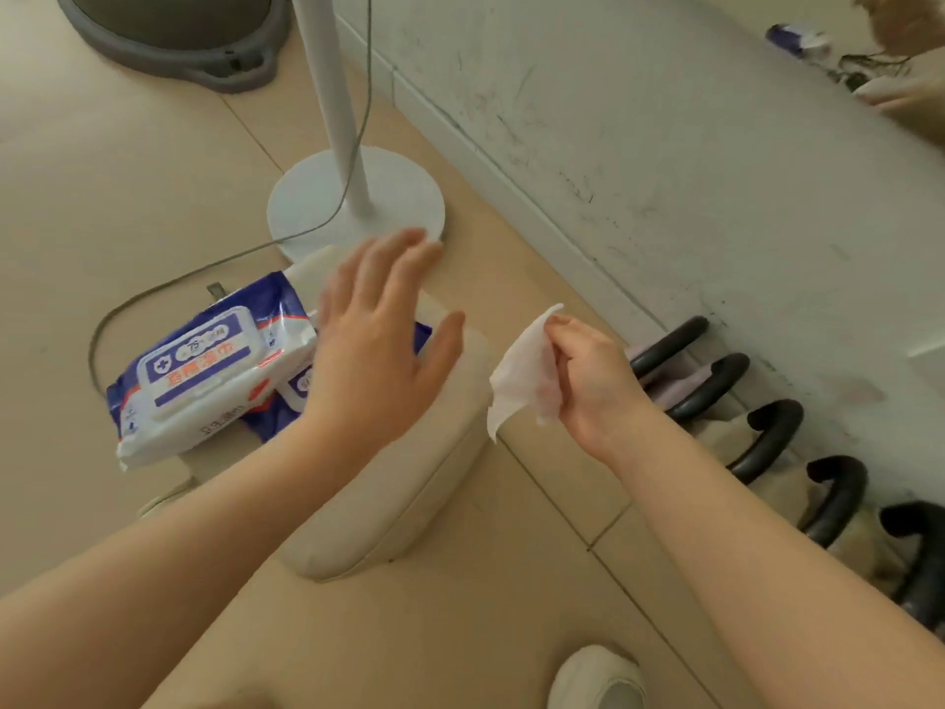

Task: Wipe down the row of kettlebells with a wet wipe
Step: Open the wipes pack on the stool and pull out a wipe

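A row of kettlebells (767, 432) with black handles stands along the white wall at the right, partly hidden behind my right forearm. My right hand (588, 381) is closed on a white wet wipe (521, 381), which hangs to the left of the fist, just left of the nearest handles. My left hand (383, 345) hovers flat with fingers spread above a beige cushion (399, 504). A blue-and-white pack of wet wipes (204, 371) lies on the floor to the left of that hand, lid closed.
A white fan stand base (399, 197) with its pole and a grey cable sits behind the hands. A grey round base (169, 38) is at the top left. A white shoe (598, 678) shows at the bottom. The floor is beige tile.
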{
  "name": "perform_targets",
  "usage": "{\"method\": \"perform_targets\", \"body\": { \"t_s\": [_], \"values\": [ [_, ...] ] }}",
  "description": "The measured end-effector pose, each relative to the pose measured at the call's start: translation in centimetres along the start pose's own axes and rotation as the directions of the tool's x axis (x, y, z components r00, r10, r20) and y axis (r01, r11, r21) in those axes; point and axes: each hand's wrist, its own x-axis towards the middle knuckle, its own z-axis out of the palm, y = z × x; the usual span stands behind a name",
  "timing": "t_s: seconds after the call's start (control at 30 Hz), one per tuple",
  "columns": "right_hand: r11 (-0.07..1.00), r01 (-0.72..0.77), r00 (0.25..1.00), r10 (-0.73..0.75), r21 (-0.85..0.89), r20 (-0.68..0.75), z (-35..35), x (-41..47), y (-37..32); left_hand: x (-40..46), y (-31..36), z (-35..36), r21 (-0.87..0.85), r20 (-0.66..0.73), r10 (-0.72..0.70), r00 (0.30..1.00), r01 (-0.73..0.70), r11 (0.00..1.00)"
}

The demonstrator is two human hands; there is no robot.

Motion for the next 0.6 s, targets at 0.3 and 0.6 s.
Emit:
{"method": "perform_targets", "body": {
  "t_s": [0.3,0.6],
  "values": [
    [0.993,-0.053,0.991,0.065,-0.108,0.117,7.6,1.7,2.7,-2.9,-8.0,-3.6,0.168,0.038,-0.645,0.763,0.632,0.757],
    [0.914,0.051,0.974,0.044,-0.402,0.223,15.0,2.5,2.8,-4.1,-13.3,-6.9,0.44,0.398,-0.555,0.73,0.379,0.814]
  ]
}}
